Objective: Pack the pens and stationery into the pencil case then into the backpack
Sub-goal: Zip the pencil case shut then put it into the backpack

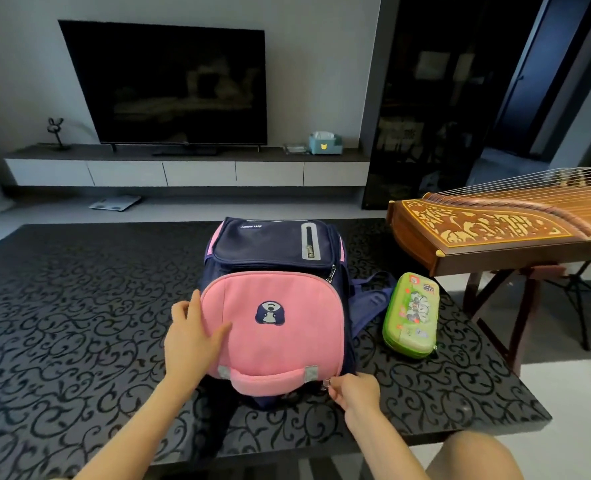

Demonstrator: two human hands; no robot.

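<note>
Backpack (273,327) likely soft, floppy | my left hand (191,336) flat, steadying it | my right hand (354,393) pinches zipper pull (327,382) | pencil case (411,315) probably stiff, light

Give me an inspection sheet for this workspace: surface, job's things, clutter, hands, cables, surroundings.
Surface: black patterned table, glossy.
Job's things: backpack lies on the table, pink front up; green pencil case closed, on the table right of it, not yet inside.
Clutter: nothing seen.
Hands: left hand rests flat on the pink front; right hand pinches a zipper pull at the backpack's near right corner.
Cables: nothing seen.
Surroundings: TV and tissue box on a console; zither at right; scale on the floor.
</note>
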